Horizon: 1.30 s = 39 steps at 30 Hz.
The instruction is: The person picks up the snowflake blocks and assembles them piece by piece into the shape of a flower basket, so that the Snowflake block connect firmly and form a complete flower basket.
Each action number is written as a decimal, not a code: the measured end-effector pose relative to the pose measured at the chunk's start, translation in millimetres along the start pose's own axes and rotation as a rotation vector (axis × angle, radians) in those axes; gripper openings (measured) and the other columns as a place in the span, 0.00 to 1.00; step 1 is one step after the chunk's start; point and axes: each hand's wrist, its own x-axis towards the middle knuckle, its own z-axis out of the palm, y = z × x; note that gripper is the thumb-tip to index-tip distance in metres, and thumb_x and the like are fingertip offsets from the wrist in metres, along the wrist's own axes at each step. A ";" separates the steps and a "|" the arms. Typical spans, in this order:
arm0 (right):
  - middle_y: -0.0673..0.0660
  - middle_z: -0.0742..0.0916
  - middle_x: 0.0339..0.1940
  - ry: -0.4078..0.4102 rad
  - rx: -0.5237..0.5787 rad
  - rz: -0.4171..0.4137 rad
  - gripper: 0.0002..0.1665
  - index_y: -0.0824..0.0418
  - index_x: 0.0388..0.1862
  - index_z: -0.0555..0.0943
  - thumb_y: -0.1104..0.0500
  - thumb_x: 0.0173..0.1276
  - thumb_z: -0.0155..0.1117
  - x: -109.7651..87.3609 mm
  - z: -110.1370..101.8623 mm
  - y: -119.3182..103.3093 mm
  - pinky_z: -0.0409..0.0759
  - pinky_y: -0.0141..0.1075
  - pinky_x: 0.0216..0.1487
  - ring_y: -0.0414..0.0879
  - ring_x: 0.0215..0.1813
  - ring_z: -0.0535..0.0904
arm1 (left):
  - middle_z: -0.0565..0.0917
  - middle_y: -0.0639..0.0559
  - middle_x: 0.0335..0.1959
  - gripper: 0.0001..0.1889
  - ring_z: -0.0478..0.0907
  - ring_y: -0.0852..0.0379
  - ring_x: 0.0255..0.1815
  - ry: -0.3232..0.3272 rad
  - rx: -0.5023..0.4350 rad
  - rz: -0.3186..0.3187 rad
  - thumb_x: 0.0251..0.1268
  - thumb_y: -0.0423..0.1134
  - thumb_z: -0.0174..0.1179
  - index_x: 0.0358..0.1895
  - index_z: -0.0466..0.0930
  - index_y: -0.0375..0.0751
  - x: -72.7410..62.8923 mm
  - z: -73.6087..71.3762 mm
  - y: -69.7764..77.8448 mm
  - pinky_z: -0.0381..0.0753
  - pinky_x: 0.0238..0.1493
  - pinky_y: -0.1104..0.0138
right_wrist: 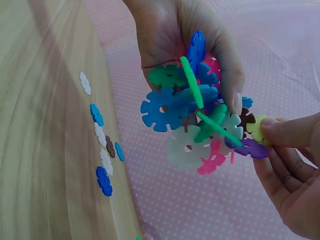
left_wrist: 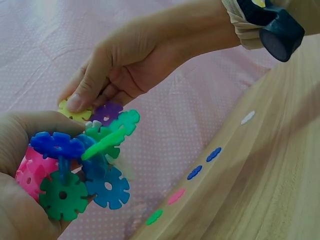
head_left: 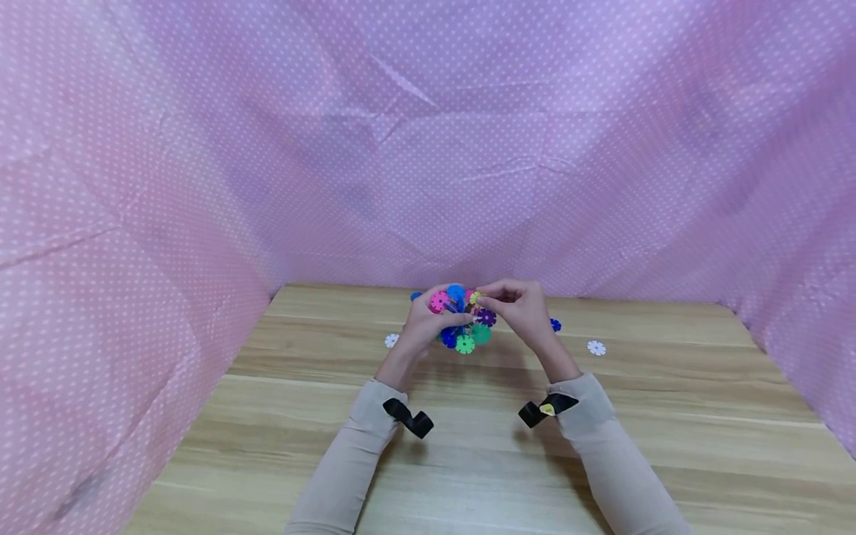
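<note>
A cluster of interlocked plastic snowflake discs point(left_wrist: 62, 195) in blue, green, pink, purple and white is held up above the table. My left hand point(head_left: 423, 321) grips it from the left, thumb across the front. My right hand point(head_left: 524, 310) pinches a yellow disc point(right_wrist: 257, 129) between thumb and fingers at the cluster's right side. That yellow disc touches or overlaps the cluster beside a purple disc point(right_wrist: 251, 148) and a brown disc point(right_wrist: 246, 120); whether its slot is engaged cannot be told. A clear white disc point(right_wrist: 187, 148) hangs low on the cluster in the right wrist view.
Loose discs lie on the wooden table point(head_left: 468, 461): a white disc point(head_left: 597, 348) and a blue disc point(head_left: 556, 325) to the right, another white disc point(head_left: 391, 340) to the left. Pink point(left_wrist: 176, 196) and green point(left_wrist: 154, 216) ones lie near the edge. Pink dotted cloth point(head_left: 428, 186) surrounds the table.
</note>
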 end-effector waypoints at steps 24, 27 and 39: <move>0.47 0.89 0.29 0.062 0.082 0.069 0.11 0.73 0.43 0.86 0.65 0.66 0.73 3.6 -6.1 -0.5 0.81 0.26 0.30 0.34 0.30 0.81 | 0.80 0.43 0.62 0.31 0.80 0.49 0.59 -0.039 -0.079 -0.021 0.61 0.38 0.71 0.69 0.74 0.53 0.6 -3.9 18.3 0.84 0.59 0.58; 0.45 0.88 0.27 0.099 0.096 0.077 0.12 0.75 0.42 0.85 0.66 0.65 0.73 3.8 -6.6 0.8 0.81 0.25 0.29 0.34 0.29 0.81 | 0.78 0.44 0.64 0.33 0.78 0.48 0.62 -0.048 -0.095 -0.012 0.63 0.40 0.69 0.72 0.70 0.55 -1.4 -1.5 19.5 0.81 0.62 0.55; 0.61 0.88 0.32 0.082 0.055 0.183 0.11 0.77 0.42 0.83 0.70 0.65 0.71 -0.9 2.7 4.2 0.84 0.26 0.32 0.34 0.29 0.81 | 0.73 0.40 0.66 0.40 0.75 0.43 0.65 0.035 0.008 0.160 0.59 0.31 0.71 0.74 0.63 0.47 -4.0 10.7 5.5 0.81 0.63 0.54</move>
